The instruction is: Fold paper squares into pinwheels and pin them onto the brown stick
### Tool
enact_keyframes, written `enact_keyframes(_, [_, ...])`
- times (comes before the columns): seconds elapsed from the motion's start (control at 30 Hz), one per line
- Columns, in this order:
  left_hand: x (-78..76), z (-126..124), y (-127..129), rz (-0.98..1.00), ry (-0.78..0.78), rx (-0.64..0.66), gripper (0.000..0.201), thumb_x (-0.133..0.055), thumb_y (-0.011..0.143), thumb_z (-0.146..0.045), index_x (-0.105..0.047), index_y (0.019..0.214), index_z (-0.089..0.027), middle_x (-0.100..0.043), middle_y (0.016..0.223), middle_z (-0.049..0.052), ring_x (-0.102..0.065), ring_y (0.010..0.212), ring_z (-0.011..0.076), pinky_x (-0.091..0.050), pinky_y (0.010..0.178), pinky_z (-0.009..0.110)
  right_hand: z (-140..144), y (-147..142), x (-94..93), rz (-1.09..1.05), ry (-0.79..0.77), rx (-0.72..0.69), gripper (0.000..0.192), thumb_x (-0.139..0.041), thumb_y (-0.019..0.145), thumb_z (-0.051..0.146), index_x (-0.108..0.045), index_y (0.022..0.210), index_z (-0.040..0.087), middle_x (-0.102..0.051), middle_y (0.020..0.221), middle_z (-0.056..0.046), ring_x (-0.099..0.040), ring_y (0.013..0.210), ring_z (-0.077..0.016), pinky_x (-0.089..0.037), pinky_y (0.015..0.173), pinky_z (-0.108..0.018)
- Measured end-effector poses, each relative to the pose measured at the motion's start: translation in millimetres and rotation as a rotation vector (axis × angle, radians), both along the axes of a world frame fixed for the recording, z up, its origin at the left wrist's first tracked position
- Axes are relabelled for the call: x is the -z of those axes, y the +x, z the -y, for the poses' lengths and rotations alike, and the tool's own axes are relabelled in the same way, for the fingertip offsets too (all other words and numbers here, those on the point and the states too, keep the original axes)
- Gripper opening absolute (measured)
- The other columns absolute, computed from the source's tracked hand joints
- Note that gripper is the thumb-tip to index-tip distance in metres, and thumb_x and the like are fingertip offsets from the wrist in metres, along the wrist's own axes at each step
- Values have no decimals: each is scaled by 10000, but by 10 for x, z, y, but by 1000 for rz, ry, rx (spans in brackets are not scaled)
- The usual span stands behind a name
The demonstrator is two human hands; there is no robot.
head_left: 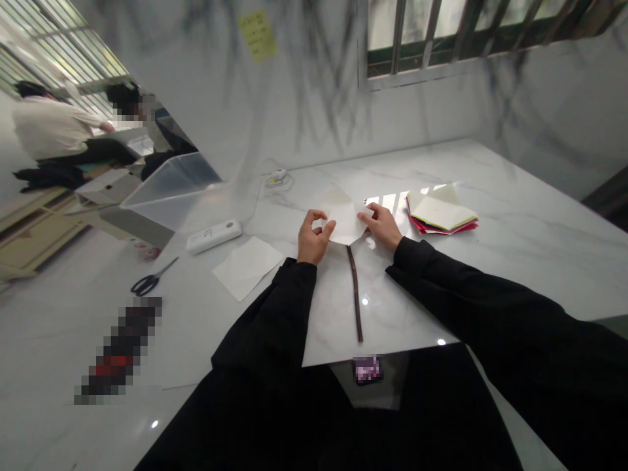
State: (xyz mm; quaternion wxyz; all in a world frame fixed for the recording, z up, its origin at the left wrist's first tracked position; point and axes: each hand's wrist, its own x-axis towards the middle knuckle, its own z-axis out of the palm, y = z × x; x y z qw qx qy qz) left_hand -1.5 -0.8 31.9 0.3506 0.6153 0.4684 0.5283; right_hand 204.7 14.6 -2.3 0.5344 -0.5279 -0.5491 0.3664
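Black sleeves (275,327) fill the near edge of the worktop (515,248). A white paper sheet (346,222) is pinched at its left side by the left hand (313,239) and pressed at its right by the right hand (383,226). Below it a dark strip (354,294) is laid. Coloured paper (441,214) is stacked rightward; another sheet (248,265), a remote (214,235) and scissors (150,280) are left.

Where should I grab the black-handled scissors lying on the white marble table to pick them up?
Probably by the black handle loops of the black-handled scissors, coming from above on the near-left side. They lie flat on the white marble table, loops toward the near-left and blades pointing away to the far right, with bare surface around them.
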Motion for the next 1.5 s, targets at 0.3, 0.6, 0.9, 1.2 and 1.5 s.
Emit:
enact_keyframes(0.3, [114,-94,-41,198,-125,27,545,-803,734,-387,-623,1226,-237,-723,1024,60,-683,868,195,-528,762,284,112,-45,-134,-210,-38,-235,563,-782,714,752,-588,773,227,-636,731,-15,-633,667,-176,-578,576,-307])
enact_keyframes(0.6, [166,-144,-43,403,-269,75,871,-920,590,-393,-523,1344,-212,-764,987,72,-731,852,226,-571,786,341,122,-7,-179,-334,-110,-327,525,-847,692,664,-635,890,227,-704,789,-7,-648,647,-147,-548,574,-268])
enact_keyframes(0.9, [145,-67,-11,335,-301,227,604,-936,612,-459,-684,1071,-157,-791,964,91,-739,817,226,-576,751,328,56,-27,-60,-85,-80,-430,408,-819,772,527,-733,835,134,-702,710,-50,-570,571,-140,-459,530,-286])
enact_keyframes(1.2, [155,-59,-21,236,-281,254,656,-939,619,-486,-728,1125,-126,-807,1049,116,-751,902,263,-604,830,381,16,-12,-25,-81,-85,-428,423,-855,758,512,-751,843,111,-734,756,-67,-605,617,-143,-483,570,-273])
enact_keyframes(1.5, [171,-54,-16,212,-295,259,648,-949,617,-466,-746,1127,-120,-811,1028,118,-753,853,255,-605,799,379,31,-18,-22,-76,-79,-415,377,-852,770,475,-755,840,118,-722,731,-54,-624,632,-157,-495,583,-276])
